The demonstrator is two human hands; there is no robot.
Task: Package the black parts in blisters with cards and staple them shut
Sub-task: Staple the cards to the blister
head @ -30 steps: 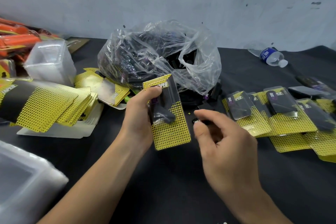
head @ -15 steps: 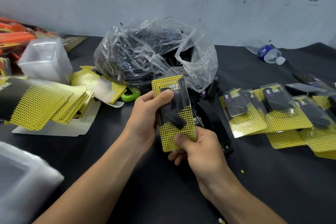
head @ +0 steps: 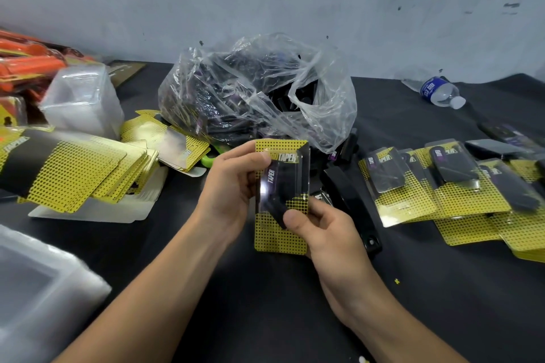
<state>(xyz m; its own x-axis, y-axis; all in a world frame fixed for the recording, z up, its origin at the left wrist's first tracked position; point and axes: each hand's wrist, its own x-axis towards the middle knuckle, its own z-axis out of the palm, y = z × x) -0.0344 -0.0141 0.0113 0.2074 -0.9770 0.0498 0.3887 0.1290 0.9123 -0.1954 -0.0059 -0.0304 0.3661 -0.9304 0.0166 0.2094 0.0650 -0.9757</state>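
A yellow dotted card with a clear blister [head: 281, 196] and a black part inside is held upright above the black table. My left hand [head: 233, 188] grips its upper left edge, thumb on the card's top. My right hand [head: 323, 230] pinches its lower right, thumb on the blister's bottom end. A clear plastic bag [head: 256, 91] of black parts lies behind. A black stapler [head: 351, 203] lies just right of the card. Several packed cards [head: 448, 188] lie at the right.
A stack of yellow cards [head: 73, 174] sits at the left, with clear blister stacks [head: 82, 103] behind it and another [head: 38, 289] at the near left. A green item [head: 208, 160] lies by the bag. A water bottle [head: 439, 91] lies at the far right. Orange packages [head: 26, 62] fill the far left.
My right hand came in from the right and took hold of the card's lower right. The card has turned upright and moved slightly right.
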